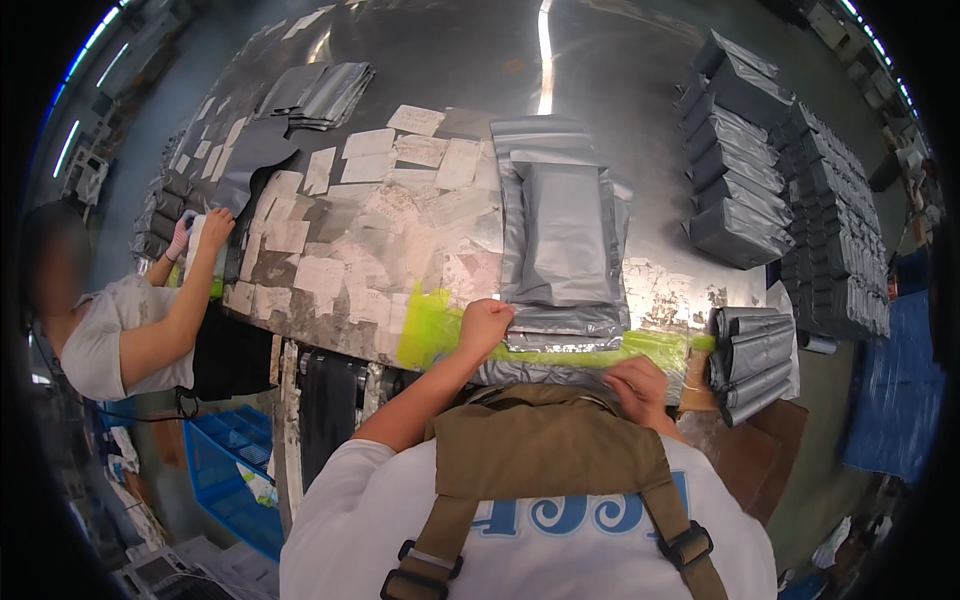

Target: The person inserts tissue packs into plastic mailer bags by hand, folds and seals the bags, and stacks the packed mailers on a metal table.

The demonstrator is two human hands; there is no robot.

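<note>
Grey bags [568,230] lay stacked by the metal table [640,90]'s near edge; the left hand [487,328] pinched their corner above that table, while the right hand [638,383] curled beside its edge, any grasp impossible to tell

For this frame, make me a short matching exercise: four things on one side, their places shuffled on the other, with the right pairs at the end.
Things
1. left hand
2. right hand
3. blue plastic crate
4. folded grey bundle

Places
A. to the right of both hands, at the table's right-hand corner
B. just off the lower right corner of the flat grey plastic bags
C. below the table's left part
D. at the lower left corner of those bags

Pairs: 1-D, 2-B, 3-C, 4-A
</note>
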